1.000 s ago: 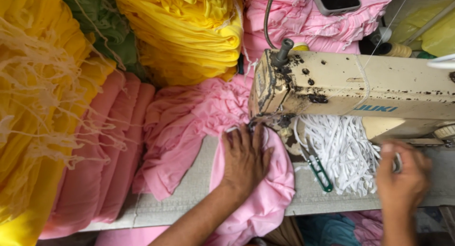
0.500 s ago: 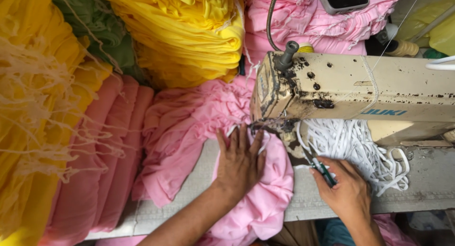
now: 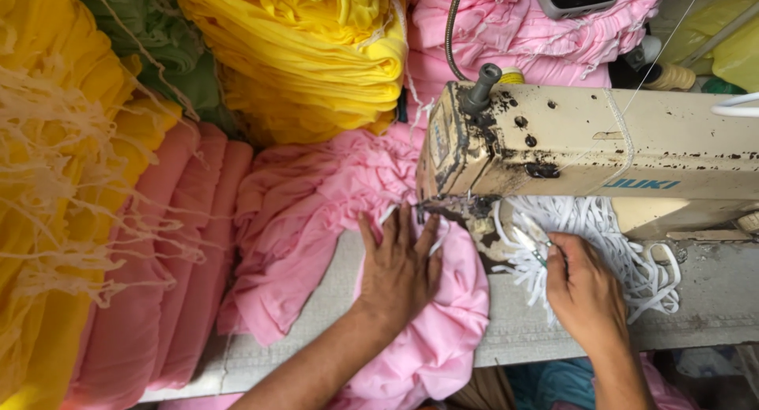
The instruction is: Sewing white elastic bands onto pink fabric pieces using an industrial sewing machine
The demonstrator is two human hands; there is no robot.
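The pink cloth [image 3: 427, 331] lies on the counter [image 3: 711, 315] under the sewing machine [image 3: 585, 149]. The left hand [image 3: 399, 272] presses it flat, fingers spread. The right hand [image 3: 585, 295] has moved in from the edge and now pinches small snips [image 3: 531, 245] by the white cords [image 3: 609, 236].

A pale grey worktable [image 3: 711, 299] bears a cream sewing machine [image 3: 601, 149], pink fabric [image 3: 316, 220], white cords [image 3: 624, 252] and, seemingly, stacked cloth.
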